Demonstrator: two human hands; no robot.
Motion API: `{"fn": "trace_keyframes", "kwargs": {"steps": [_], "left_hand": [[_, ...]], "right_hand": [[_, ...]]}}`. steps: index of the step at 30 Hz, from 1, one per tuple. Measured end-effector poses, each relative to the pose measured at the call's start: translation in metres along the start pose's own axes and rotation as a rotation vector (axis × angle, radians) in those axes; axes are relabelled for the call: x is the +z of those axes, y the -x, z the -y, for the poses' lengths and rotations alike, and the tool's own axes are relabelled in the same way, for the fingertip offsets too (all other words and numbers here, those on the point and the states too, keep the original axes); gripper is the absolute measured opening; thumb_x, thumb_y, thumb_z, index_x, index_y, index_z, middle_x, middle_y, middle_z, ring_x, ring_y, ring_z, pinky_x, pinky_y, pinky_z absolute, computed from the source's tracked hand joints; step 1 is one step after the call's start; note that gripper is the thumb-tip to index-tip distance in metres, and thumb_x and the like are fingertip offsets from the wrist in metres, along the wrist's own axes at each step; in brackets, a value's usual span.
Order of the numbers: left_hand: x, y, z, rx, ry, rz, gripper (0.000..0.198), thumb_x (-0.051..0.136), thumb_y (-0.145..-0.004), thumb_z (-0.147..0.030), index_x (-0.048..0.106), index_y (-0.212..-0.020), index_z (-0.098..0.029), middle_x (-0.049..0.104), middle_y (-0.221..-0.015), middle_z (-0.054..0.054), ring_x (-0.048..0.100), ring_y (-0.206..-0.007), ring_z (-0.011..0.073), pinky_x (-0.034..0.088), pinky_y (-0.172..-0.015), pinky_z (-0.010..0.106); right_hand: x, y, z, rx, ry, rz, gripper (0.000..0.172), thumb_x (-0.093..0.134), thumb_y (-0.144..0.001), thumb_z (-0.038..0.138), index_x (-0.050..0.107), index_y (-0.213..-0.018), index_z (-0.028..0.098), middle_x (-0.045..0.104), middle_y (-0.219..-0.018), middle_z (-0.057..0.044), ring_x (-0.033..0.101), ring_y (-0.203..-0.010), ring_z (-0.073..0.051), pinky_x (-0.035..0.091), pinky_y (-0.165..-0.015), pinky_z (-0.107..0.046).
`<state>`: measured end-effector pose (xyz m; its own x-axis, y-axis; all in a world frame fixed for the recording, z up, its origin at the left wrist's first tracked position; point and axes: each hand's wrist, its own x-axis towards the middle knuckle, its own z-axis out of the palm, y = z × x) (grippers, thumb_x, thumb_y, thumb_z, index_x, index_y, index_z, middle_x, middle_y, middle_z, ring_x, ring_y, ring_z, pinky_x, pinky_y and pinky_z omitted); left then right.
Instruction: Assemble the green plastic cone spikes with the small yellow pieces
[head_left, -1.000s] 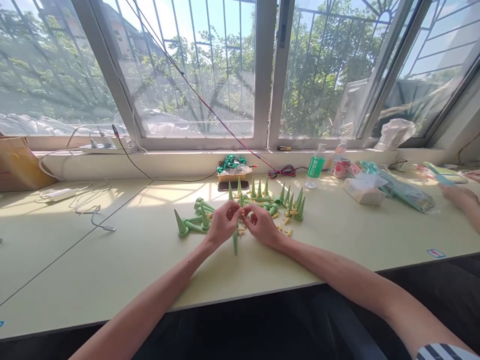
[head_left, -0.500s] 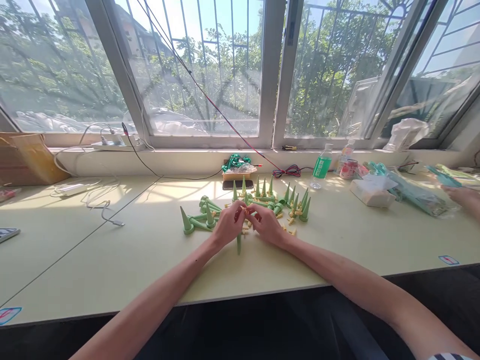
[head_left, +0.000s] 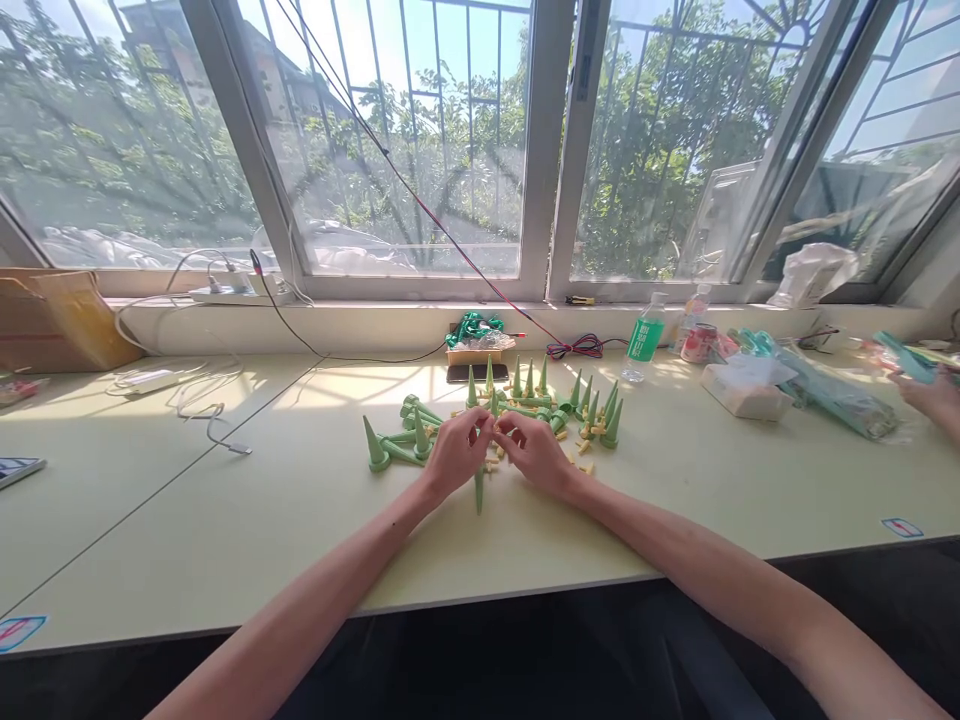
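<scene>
My left hand (head_left: 459, 450) and my right hand (head_left: 534, 450) meet at the middle of the table, fingertips pinched together around something too small to make out. Around them are several green cones; one upright cone (head_left: 375, 446) stands at the left, another (head_left: 612, 424) at the right. A green spike (head_left: 479, 492) lies pointing toward the front edge, just below my fingers. Small yellow pieces (head_left: 585, 447) are scattered to the right of my right hand and partly hidden under both hands.
Behind the cones are a phone (head_left: 477, 373) and a small box (head_left: 474, 355) with green material. To the right stand a bottle (head_left: 643, 342), a tissue pack (head_left: 747, 388) and plastic bags (head_left: 836, 392). Another person's hand (head_left: 934, 398) holds a teal item at the far right.
My hands stay together with only slight finger movement. The other person's hand at the far right has shifted a little with the teal item. The view has moved slightly.
</scene>
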<state>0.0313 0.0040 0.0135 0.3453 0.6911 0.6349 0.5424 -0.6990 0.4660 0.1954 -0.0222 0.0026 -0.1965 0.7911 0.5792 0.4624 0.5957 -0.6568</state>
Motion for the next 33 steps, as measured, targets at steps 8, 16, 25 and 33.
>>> {"fn": "trace_keyframes", "kwargs": {"steps": [8, 16, 25, 33], "left_hand": [[-0.002, -0.0009, 0.0017, 0.031, -0.038, -0.001, 0.019, 0.047, -0.092, -0.023, 0.057, -0.076, -0.018, 0.059, -0.069, -0.001, 0.047, -0.057, 0.0108, 0.038, -0.058, 0.023], [-0.0043, 0.0006, 0.0042, -0.028, -0.149, 0.045, 0.014, 0.053, -0.09, -0.025, 0.061, -0.08, -0.018, 0.064, -0.081, 0.002, 0.055, -0.063, 0.0131, 0.04, -0.061, 0.025], [-0.0029, 0.0029, 0.005, -0.066, -0.206, 0.157, 0.008, 0.059, -0.084, -0.025, 0.064, -0.086, -0.019, 0.06, -0.091, 0.004, 0.058, -0.07, 0.015, 0.044, -0.067, 0.026], [-0.0045, 0.0039, 0.0019, -0.058, -0.214, 0.167, 0.009, 0.056, -0.085, -0.024, 0.062, -0.084, -0.018, 0.056, -0.089, 0.004, 0.053, -0.063, 0.0136, 0.045, -0.067, 0.028]], "right_hand": [[-0.0006, -0.0007, -0.0003, 0.013, -0.002, -0.027, 0.018, 0.052, -0.094, 0.033, 0.062, -0.09, 0.018, 0.065, -0.078, -0.003, 0.056, -0.059, -0.012, 0.043, -0.055, -0.024], [-0.0006, -0.0018, -0.0036, 0.043, 0.044, -0.116, 0.017, 0.054, -0.09, 0.033, 0.062, -0.084, 0.018, 0.064, -0.073, -0.001, 0.053, -0.055, -0.012, 0.042, -0.054, -0.024], [0.001, -0.0015, -0.0074, 0.06, 0.058, -0.137, 0.015, 0.055, -0.089, 0.03, 0.064, -0.088, 0.018, 0.066, -0.077, -0.002, 0.052, -0.053, -0.011, 0.041, -0.054, -0.025], [-0.0006, -0.0013, -0.003, 0.081, 0.042, -0.118, 0.014, 0.056, -0.087, 0.027, 0.065, -0.088, 0.017, 0.066, -0.078, -0.001, 0.051, -0.052, -0.01, 0.041, -0.054, -0.024]]}}
